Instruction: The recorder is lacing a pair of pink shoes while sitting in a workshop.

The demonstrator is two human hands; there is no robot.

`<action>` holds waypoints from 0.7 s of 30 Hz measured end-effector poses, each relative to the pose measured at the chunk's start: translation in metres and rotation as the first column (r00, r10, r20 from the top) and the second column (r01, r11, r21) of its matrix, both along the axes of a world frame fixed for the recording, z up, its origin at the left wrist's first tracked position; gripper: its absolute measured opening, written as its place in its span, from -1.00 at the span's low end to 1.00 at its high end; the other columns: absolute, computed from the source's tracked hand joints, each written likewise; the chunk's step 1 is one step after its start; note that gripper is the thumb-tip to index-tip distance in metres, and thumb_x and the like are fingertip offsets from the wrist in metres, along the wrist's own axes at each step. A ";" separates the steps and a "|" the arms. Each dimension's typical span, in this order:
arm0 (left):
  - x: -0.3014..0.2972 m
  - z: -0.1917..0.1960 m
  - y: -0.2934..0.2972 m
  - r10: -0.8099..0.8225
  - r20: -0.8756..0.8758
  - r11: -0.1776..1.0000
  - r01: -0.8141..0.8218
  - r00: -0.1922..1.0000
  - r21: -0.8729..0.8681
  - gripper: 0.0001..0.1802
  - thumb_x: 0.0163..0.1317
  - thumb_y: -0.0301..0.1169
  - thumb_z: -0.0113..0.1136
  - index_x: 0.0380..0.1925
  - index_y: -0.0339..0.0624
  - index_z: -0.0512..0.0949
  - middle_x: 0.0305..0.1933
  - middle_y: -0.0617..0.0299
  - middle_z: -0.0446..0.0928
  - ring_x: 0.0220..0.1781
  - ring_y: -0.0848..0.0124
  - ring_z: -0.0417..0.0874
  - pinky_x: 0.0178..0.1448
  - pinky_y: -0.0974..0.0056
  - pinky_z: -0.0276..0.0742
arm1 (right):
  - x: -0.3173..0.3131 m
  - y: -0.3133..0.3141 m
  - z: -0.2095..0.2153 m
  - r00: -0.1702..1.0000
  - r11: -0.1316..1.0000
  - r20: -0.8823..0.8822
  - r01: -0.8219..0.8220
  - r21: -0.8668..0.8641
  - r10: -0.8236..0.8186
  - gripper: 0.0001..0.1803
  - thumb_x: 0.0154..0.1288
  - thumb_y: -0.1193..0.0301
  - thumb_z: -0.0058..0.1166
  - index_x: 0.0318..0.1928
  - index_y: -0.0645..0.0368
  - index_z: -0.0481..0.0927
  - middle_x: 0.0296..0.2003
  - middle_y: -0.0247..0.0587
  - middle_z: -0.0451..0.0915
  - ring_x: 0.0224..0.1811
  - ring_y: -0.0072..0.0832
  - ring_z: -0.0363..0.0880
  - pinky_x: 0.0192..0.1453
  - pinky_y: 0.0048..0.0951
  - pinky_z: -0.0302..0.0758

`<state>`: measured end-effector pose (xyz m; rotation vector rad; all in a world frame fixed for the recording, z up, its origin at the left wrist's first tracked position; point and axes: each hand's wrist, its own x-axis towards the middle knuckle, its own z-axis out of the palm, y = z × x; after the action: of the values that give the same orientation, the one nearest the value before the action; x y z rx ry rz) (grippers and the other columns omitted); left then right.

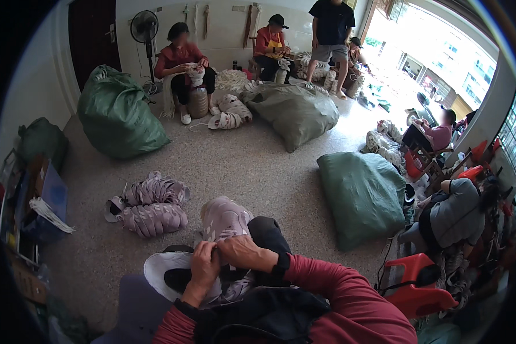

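A mauve shoe upper (pixel 230 230) with pale markings stands in front of me, at the end of a bundle over my lap. My left hand (pixel 204 267) is closed in a pinch at its edge. My right hand (pixel 248 253) comes from the right, fingers also closed on the upper, and the fingertips of both hands meet. Whether a lace lies between them is too small to see. Beside my left hand spreads a white-edged piece with a black middle (pixel 160 274). On the floor ahead to the left lie two rows of nested mauve uppers (pixel 155 219).
Large green sacks (pixel 120 114) stand on the floor at far left, with a grey-green sack (pixel 295 112) farther back and another green sack (pixel 361 198) to the right. A blue crate (pixel 49 200) holds white laces (pixel 50 215). A red stool (pixel 421 286) is near right. Several people sit around the room; one stands.
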<state>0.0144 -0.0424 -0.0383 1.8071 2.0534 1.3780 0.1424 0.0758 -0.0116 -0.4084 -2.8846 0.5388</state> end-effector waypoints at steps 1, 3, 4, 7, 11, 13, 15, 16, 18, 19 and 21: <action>0.000 0.000 0.001 0.020 0.033 1.000 -0.021 0.999 0.011 -0.90 0.22 -0.59 0.17 -0.25 -0.28 0.55 -0.24 -0.03 0.55 -0.16 -0.03 0.63 -0.06 0.02 0.57 | 0.000 0.001 0.000 1.000 1.000 -0.001 0.004 0.001 -0.004 -0.84 0.23 0.41 0.09 -0.37 0.25 0.64 -0.49 0.03 0.67 -0.45 -0.03 0.71 -0.44 -0.04 0.55; 0.000 0.000 0.002 0.027 0.103 0.999 -0.030 0.994 0.022 -0.90 0.19 -0.61 0.18 -0.29 -0.27 0.54 -0.28 0.00 0.55 -0.21 -0.01 0.63 -0.10 0.03 0.56 | 0.001 0.002 0.000 1.000 1.000 -0.021 -0.015 -0.014 0.015 -0.83 0.24 0.40 0.10 -0.38 0.24 0.64 -0.52 0.02 0.66 -0.49 -0.03 0.69 -0.46 -0.05 0.53; 0.000 0.000 0.003 0.036 0.172 0.999 -0.042 0.984 0.030 -0.90 0.17 -0.62 0.20 -0.32 -0.25 0.53 -0.32 0.02 0.55 -0.26 0.01 0.63 -0.14 0.05 0.56 | 0.002 0.002 0.000 1.000 1.000 -0.019 -0.011 -0.010 0.011 -0.83 0.24 0.40 0.10 -0.38 0.24 0.64 -0.52 0.02 0.66 -0.49 -0.03 0.69 -0.46 -0.05 0.53; 0.001 0.006 0.003 0.061 0.290 0.998 -0.049 0.955 -0.048 -0.92 0.15 -0.61 0.22 -0.38 -0.24 0.52 -0.37 0.04 0.54 -0.33 0.05 0.62 -0.20 0.09 0.52 | 0.003 0.002 0.002 1.000 1.000 -0.021 -0.003 -0.022 0.003 -0.81 0.26 0.38 0.10 -0.40 0.23 0.64 -0.52 0.03 0.65 -0.49 -0.02 0.68 -0.47 -0.05 0.51; -0.005 -0.001 0.002 0.052 0.283 0.999 -0.051 0.958 -0.013 -0.91 0.15 -0.60 0.23 -0.43 -0.23 0.50 -0.42 0.06 0.53 -0.38 0.08 0.60 -0.25 0.10 0.50 | 0.002 0.002 -0.009 0.999 1.000 -0.041 0.001 0.014 0.000 -0.80 0.27 0.40 0.09 -0.44 0.25 0.64 -0.54 0.04 0.63 -0.48 -0.02 0.67 -0.46 -0.07 0.52; -0.003 0.001 0.002 0.052 0.293 0.999 -0.050 0.955 -0.015 -0.91 0.15 -0.60 0.23 -0.44 -0.23 0.50 -0.43 0.06 0.52 -0.38 0.08 0.60 -0.25 0.10 0.50 | -0.002 0.006 -0.007 0.999 0.999 0.034 0.034 0.030 -0.035 -0.80 0.26 0.42 0.09 -0.44 0.25 0.67 -0.52 0.05 0.64 -0.46 -0.03 0.69 -0.45 -0.12 0.55; -0.003 0.003 -0.002 0.050 0.339 0.997 -0.029 0.940 -0.066 -0.90 0.14 -0.60 0.23 -0.39 -0.24 0.50 -0.40 0.03 0.53 -0.32 0.05 0.62 -0.21 0.09 0.50 | -0.004 0.007 -0.003 0.994 0.997 0.109 -0.004 0.080 -0.005 -0.81 0.25 0.42 0.10 -0.44 0.25 0.68 -0.50 0.05 0.65 -0.44 -0.04 0.70 -0.44 -0.13 0.57; -0.002 0.003 -0.003 0.044 0.339 0.998 -0.025 0.940 -0.060 -0.90 0.14 -0.60 0.23 -0.39 -0.24 0.50 -0.40 0.03 0.53 -0.32 0.05 0.62 -0.21 0.09 0.50 | -0.006 0.007 0.000 0.982 0.992 0.185 -0.051 0.117 0.029 -0.81 0.24 0.42 0.10 -0.44 0.25 0.69 -0.49 0.06 0.66 -0.43 -0.05 0.72 -0.44 -0.14 0.59; 0.000 0.003 -0.005 0.058 0.179 0.998 -0.054 0.982 -0.024 -0.83 0.17 -0.63 0.22 -0.25 -0.25 0.49 -0.33 0.02 0.55 -0.33 0.12 0.64 -0.22 0.12 0.53 | -0.008 0.005 -0.005 0.987 0.991 0.160 -0.041 0.128 0.020 -0.82 0.23 0.43 0.10 -0.42 0.25 0.68 -0.47 0.08 0.68 -0.42 -0.05 0.73 -0.44 -0.10 0.60; 0.001 0.009 -0.008 0.044 0.008 0.998 -0.043 0.999 -0.036 -0.79 0.19 -0.57 0.22 -0.18 -0.26 0.46 -0.23 -0.07 0.54 -0.24 -0.06 0.63 -0.17 -0.01 0.54 | -0.007 0.005 -0.008 0.995 0.991 0.100 -0.029 0.128 0.017 -0.83 0.24 0.44 0.09 -0.41 0.25 0.68 -0.48 0.08 0.67 -0.43 -0.04 0.73 -0.44 -0.09 0.59; 0.000 0.003 -0.010 0.046 -0.047 0.997 -0.049 0.998 -0.059 -0.80 0.21 -0.53 0.21 -0.18 -0.27 0.45 -0.22 -0.09 0.54 -0.24 -0.11 0.62 -0.18 -0.04 0.53 | -0.007 0.005 -0.009 0.999 0.992 0.043 -0.021 0.121 0.016 -0.83 0.24 0.44 0.08 -0.40 0.25 0.67 -0.49 0.08 0.67 -0.43 -0.03 0.73 -0.45 -0.07 0.59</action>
<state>0.0144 -0.0522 -0.0350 1.7939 2.1495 1.2830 0.1357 0.0804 -0.0206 -0.3787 -2.9444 0.3585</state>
